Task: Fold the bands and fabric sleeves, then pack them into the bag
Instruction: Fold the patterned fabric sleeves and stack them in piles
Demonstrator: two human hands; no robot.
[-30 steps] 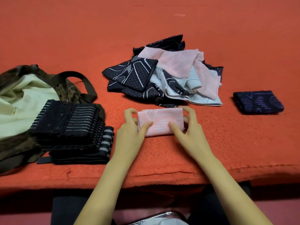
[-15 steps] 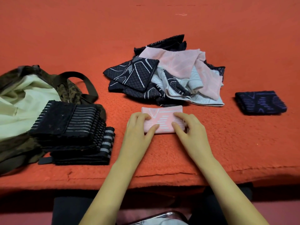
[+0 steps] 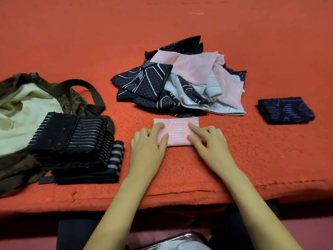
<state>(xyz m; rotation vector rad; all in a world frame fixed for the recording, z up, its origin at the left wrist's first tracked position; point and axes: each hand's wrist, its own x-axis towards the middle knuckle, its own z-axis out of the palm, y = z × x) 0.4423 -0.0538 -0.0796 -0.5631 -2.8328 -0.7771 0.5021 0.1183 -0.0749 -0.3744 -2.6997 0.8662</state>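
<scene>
Orange-red felt (image 3: 252, 159) covers the table and fills the head view from its front edge to the far side. At the near centre a person presses a folded pink sleeve (image 3: 177, 132), marked with white lines, flat against the felt. The left hand (image 3: 147, 147) lies on the sleeve's left end with fingers spread and almost straight, the thumb resting on top. The right hand (image 3: 212, 143) covers the right end, with forefinger stretched along the far edge, thumb on the near edge and the other fingers loosely bent; neither hand pinches the cloth. Just behind the sleeve sits a loose pile (image 3: 189, 82) of unfolded sleeves in navy with white patterns, pale pink and pale blue. Well apart to the right lies a folded navy sleeve (image 3: 286, 110) with purple markings. To the left a stack of folded black bands (image 3: 75, 141) with grey stripes leans partly on an open camouflage bag (image 3: 10, 170), whose pale lining (image 3: 27, 105) shows and whose dark strap (image 3: 86, 87) loops over the felt. Below the table edge a curved metal bar (image 3: 180, 237) is visible between the forearms.
</scene>
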